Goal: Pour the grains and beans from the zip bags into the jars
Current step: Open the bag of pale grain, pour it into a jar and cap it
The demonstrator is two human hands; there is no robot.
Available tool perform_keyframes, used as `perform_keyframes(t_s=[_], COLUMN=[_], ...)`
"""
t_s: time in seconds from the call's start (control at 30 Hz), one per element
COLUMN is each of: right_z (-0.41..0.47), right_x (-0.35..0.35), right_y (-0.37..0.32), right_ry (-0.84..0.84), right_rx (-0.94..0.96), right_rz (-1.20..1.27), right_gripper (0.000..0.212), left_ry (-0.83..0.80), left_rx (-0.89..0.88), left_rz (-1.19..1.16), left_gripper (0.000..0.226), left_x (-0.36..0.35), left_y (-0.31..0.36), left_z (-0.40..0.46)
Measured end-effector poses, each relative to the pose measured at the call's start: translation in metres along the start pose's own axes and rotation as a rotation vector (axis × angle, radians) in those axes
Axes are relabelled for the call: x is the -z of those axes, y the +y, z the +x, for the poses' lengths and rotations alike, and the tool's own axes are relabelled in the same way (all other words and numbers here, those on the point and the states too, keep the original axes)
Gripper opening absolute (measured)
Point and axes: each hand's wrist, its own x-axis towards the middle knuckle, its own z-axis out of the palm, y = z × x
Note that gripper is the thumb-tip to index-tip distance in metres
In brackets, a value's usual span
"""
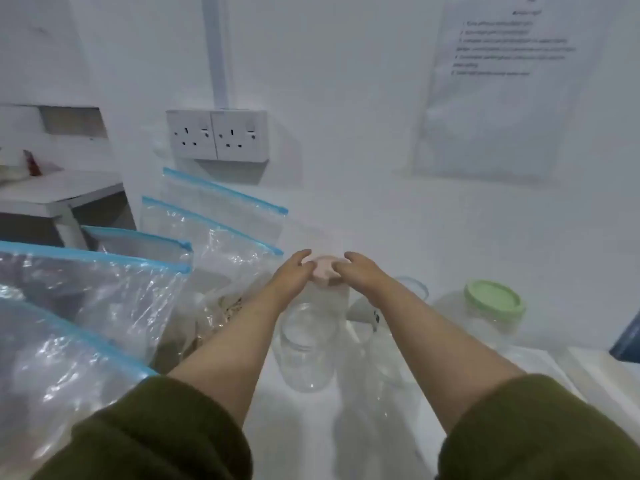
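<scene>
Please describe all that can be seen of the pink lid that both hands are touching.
The pink lid is pale, round, seemingly plastic, with a notched edge. It sits on a clear jar at the back of the jar group, near the wall. The left hand and right hand hold it from opposite sides, covering part of it.

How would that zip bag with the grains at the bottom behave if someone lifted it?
The zip bag looks like thin, crinkled plastic, so it would probably sag and fold. Its grains sit low, so the weight would likely hang at the bottom. The glossy film may be slippery.
</scene>
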Motion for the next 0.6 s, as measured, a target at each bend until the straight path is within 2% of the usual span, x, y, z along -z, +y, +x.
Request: perform_keyframes(t_s=[0.1, 0.17, 0.4, 0.6], right_z=[0.009, 0.011, -0.007, -0.052], right_x=[-0.013, -0.017, -0.018, -0.004], right_y=[0.009, 0.014, 0.008, -0.028], right_ry=[-0.106, -0.103, 0.04, 0.257], right_rx=[-0.047, -0.042, 0.066, 0.293], right_rz=[-0.035, 0.0, 0.075, 0.117], right_gripper=[0.071, 0.073, 0.081, 0.073], left_ry=[-0.086, -0.091, 0.032, 0.164], left_rx=[0.036, 0.02, -0.116, -0.312], left_rz=[-0.073, -0.128, -0.237, -0.289], left_gripper=[0.049, 0.049, 0.046, 0.044], left_x=[-0.002, -0.004, -0.003, 0.007], left_y=[-0.018, -0.027, -0.018, 0.026], left_z=[0.004, 0.003, -0.003, -0.033])
